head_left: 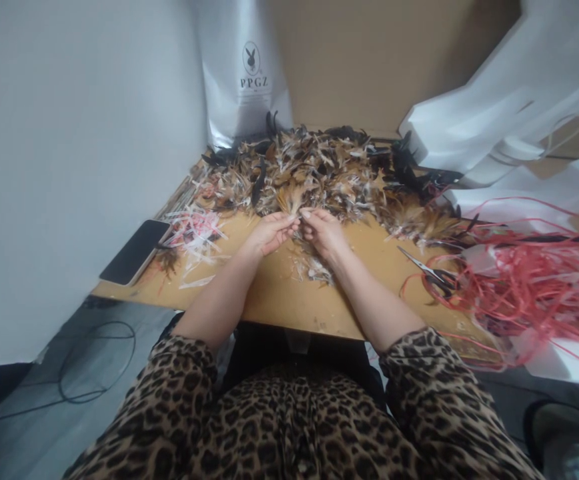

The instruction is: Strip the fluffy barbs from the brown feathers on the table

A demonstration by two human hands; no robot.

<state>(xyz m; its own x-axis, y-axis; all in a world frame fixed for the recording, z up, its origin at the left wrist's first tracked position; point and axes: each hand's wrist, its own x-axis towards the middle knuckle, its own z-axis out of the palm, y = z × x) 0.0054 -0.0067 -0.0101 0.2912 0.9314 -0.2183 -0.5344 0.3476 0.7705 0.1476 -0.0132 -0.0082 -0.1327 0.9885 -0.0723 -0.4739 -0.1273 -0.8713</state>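
Both my hands meet over the middle of the table, their fingertips pinched at the base of a small bunch of brown feathers (291, 197). My left hand (274, 231) is closed on the bunch from the left. From the right, my right hand (321, 230) has its thumb and fingers pressed together at the quill ends; I cannot make out whether it holds the same feathers or something smaller. Just beyond lies a large heap of brown and black feathers (329, 160). Below my fingers are loose pale feather scraps (314, 267) on the wooden tabletop (289, 300).
At the left edge a dark-screened phone (137, 252) lies near pink and white strips (197, 230). Scissors (429, 270) rest on the right beside a tangle of red strings (544, 287). A white printed bag (249, 80) stands behind the heap. A cable (97, 393) loops on the floor.
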